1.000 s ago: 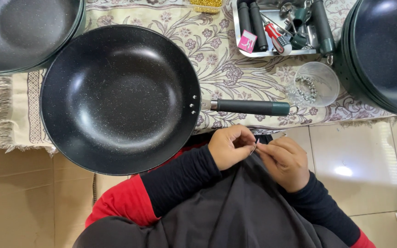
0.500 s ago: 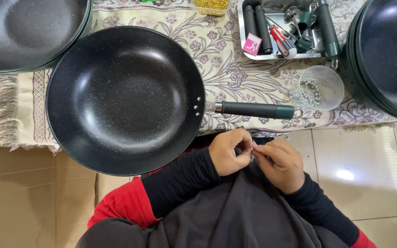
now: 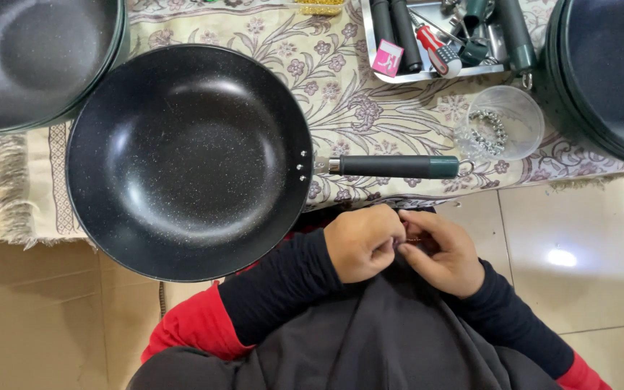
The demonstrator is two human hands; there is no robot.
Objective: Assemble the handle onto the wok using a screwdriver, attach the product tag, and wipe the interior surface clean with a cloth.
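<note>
Small metal piece (image 3: 414, 240), thin and glinting, pinched between the fingertips of both hands over the lap; too small to tell what kind. Left hand (image 3: 364, 242) curled into a loose fist, thumb and forefinger closed on the piece. Right hand (image 3: 448, 253) meets it fingertip to fingertip, fingers bent inward, also closed on the piece. Both hands pressed together, just off the near edge of the floral cloth (image 3: 341, 108), above dark grey fabric (image 3: 391, 339) on the lap. Sleeves black over red.

Black speckled wok (image 3: 189, 160) sits on the cloth, its near rim overhanging the cloth's near edge toward the person. Dark green handle (image 3: 397, 167) points right, lying along the near edge, riveted to the wok wall. Left hand is near the handle's base but apart from it.

Clear plastic cup (image 3: 503, 123) stands at the cloth's right side, just beyond the handle's end, holding small silvery rings. Metal tray (image 3: 427, 74) at the far edge carries spare dark handles, a red-handled screwdriver (image 3: 436, 49) and a small pink box (image 3: 387, 58).

Stacked dark pans at far left corner (image 3: 34, 58) and at right edge (image 3: 604, 72). Beige floor tiles (image 3: 579, 253) below the cloth.
</note>
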